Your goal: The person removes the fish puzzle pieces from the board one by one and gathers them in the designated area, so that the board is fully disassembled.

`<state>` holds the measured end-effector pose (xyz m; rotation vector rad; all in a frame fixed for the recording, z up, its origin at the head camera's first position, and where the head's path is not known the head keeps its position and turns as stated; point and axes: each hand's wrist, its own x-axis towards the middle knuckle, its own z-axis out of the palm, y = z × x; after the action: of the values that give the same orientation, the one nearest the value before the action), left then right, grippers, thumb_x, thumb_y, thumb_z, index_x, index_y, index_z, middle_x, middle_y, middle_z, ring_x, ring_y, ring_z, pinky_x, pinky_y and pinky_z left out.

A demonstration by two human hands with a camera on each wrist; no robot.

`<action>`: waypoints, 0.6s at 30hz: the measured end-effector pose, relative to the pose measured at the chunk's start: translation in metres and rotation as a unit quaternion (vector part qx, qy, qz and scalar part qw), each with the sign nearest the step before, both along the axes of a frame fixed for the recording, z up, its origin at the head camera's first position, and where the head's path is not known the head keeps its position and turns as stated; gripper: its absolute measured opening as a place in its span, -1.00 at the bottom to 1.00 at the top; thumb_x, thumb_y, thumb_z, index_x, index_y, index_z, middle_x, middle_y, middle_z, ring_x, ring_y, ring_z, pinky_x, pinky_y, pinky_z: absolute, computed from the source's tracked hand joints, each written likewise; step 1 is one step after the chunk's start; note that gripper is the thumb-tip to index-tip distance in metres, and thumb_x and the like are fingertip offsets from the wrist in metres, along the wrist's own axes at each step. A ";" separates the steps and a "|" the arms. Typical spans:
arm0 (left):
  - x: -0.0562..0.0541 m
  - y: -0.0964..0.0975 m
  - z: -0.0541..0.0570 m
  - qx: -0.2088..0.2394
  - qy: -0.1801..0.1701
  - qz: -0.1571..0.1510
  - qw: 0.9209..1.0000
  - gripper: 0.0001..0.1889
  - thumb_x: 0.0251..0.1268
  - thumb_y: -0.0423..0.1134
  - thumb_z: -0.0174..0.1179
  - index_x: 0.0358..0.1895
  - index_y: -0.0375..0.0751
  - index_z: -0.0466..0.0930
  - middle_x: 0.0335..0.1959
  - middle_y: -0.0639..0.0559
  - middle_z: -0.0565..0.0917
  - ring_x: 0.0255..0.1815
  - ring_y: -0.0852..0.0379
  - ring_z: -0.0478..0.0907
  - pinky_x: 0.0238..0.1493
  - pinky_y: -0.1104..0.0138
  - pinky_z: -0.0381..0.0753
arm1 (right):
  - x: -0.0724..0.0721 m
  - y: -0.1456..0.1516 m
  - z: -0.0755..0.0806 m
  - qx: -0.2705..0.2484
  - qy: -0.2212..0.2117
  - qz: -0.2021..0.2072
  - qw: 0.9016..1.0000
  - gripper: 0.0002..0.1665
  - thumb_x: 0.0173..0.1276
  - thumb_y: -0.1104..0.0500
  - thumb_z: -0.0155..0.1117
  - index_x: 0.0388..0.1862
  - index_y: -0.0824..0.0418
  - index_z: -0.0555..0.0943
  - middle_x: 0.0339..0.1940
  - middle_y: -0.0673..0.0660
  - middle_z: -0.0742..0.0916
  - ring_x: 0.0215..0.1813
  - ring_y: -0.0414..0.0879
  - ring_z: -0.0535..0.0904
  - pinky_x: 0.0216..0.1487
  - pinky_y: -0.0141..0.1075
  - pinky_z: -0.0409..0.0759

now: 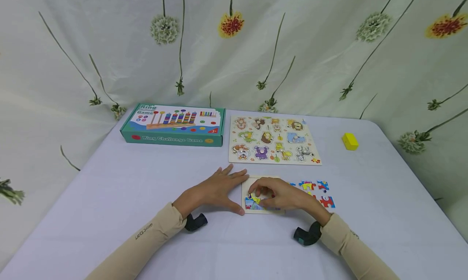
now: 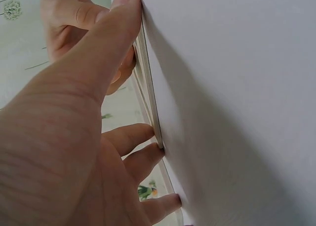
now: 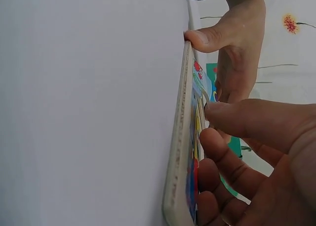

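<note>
A small wooden jigsaw board lies flat on the table, its lower left corner filled with colourful pieces. My left hand has its fingers spread at the board's left side, thumb at the near corner and fingertips along the edge. In the left wrist view, the thumb presses against the board's rim. My right hand curls over the board and pinches a jigsaw piece between thumb and fingers. The right wrist view has this piece tilted up under the thumb; the hand covers much of the board.
Several loose jigsaw pieces lie right of the board, partly behind the right hand. Farther back are an animal peg puzzle, a green ring game box and a yellow block. A flowered cloth hangs behind the table.
</note>
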<state>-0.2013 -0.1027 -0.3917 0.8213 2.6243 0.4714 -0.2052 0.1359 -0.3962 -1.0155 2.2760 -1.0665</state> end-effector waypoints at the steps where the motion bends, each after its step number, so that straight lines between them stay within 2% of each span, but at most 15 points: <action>1: 0.000 0.000 0.000 0.001 -0.001 0.000 1.000 0.06 -0.14 0.33 0.38 0.48 0.04 0.16 0.54 0.17 0.07 0.57 -0.11 -0.28 0.50 -0.07 -0.28 | 0.000 0.000 0.000 -0.003 -0.001 0.001 1.000 -0.59 0.24 0.36 0.29 0.07 0.09 0.56 -0.19 0.00 0.61 -0.23 -0.14 0.46 -0.23 -0.41 0.48; 7: 0.000 0.000 0.000 0.002 -0.003 -0.001 1.000 0.06 -0.14 0.33 0.38 0.49 0.03 0.15 0.54 0.17 0.06 0.57 -0.10 -0.29 0.50 -0.06 -0.28 | 0.001 -0.003 0.001 -0.016 -0.006 0.006 1.000 -0.62 0.27 0.35 0.27 0.05 0.10 0.56 -0.22 0.00 0.60 -0.18 -0.11 0.48 -0.20 -0.40 0.48; 18: -0.001 0.000 -0.002 0.001 0.000 -0.002 1.000 0.08 -0.15 0.35 0.37 0.50 0.03 0.13 0.54 0.18 0.05 0.57 -0.10 -0.30 0.50 -0.08 -0.28 | 0.001 -0.007 -0.003 -0.028 -0.007 -0.010 1.000 -0.66 0.28 0.35 0.27 0.01 0.08 0.57 -0.23 -0.02 0.60 -0.15 -0.08 0.49 -0.11 -0.35 0.51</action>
<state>-0.2023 -0.1030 -0.3935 0.8280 2.6227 0.4718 -0.2038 0.1292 -0.3995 -1.0075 2.2610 -1.1481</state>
